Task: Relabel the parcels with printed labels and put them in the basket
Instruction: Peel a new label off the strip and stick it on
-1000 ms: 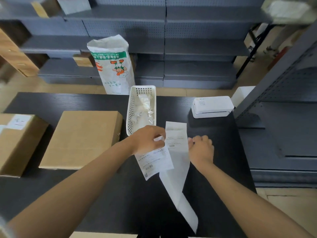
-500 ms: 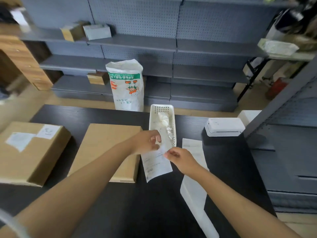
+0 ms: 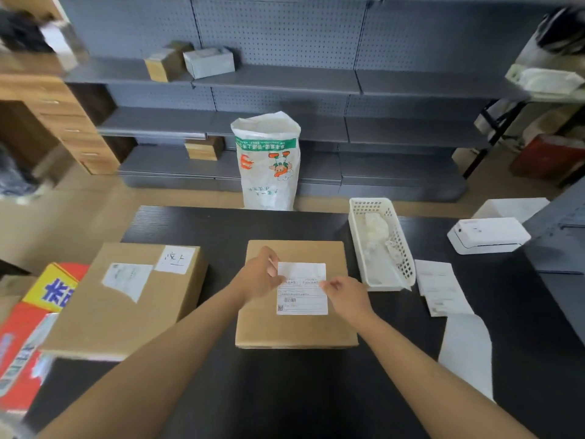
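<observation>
A flat brown parcel (image 3: 294,327) lies in the middle of the black table (image 3: 285,391). A white printed label (image 3: 302,296) lies over its top face. My left hand (image 3: 258,274) pinches the label's upper left corner. My right hand (image 3: 345,294) pinches the label's right edge. A larger brown parcel (image 3: 104,312) with two white stickers sits to the left. A white slotted basket (image 3: 402,255) stands right of the flat parcel and holds crumpled clear plastic.
A white label printer (image 3: 487,234) sits at the table's right, with a strip of backing paper (image 3: 456,318) trailing toward the front edge. Red and yellow packages (image 3: 28,327) lie at the far left. A white sack (image 3: 269,163) stands behind the table before grey shelves (image 3: 285,80).
Both hands carried the peeled label left from beside the basket and brought it onto the flat parcel. The backing strip was left on the table at the right. The camera view shifted left.
</observation>
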Demonstrator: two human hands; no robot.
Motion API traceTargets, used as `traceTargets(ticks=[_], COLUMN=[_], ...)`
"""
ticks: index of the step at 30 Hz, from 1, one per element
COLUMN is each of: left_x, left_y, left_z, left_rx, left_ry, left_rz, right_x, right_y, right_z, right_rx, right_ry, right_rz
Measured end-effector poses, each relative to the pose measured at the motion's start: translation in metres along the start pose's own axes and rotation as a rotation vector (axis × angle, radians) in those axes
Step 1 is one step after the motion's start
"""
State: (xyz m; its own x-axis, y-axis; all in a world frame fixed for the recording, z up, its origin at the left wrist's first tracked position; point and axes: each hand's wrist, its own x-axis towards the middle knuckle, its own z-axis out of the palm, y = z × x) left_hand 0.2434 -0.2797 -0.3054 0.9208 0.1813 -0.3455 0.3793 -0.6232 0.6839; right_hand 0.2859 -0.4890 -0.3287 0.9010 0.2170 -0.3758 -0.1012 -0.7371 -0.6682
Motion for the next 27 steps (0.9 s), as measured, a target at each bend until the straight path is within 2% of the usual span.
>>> traceTargets(ticks=[6,19,23,25,27], left_x=[0.019,0.038,0.04,0.038,0.035], left_y=[-0.01,-0.025,-0.023,-0.021,-0.021], left_z=[0.011,0.028,0.033,0.035,0.037], left_rx=[0.02,0.154,0.17,0.242,0.414], left_ry=[0.059,0.069,0.07,0.099,0.202], left_rz=[-0.075,-0.074,-0.093,-0.067,0.032], right_x=[0.023,0.034,0.035,0.036,0.033], right_y=[-0.008,-0.005,-0.005,-0.005,-0.005], right_z=[0.013,0.024,0.028,0.03,0.036], right_rx=[-0.249,-0.391,-0.49,-0.581,-0.674], right_ry=[0.103,0.127,0.181,0.209,0.255], right_rz=[-0.007,-0.068,-0.108,-0.114,-0.13])
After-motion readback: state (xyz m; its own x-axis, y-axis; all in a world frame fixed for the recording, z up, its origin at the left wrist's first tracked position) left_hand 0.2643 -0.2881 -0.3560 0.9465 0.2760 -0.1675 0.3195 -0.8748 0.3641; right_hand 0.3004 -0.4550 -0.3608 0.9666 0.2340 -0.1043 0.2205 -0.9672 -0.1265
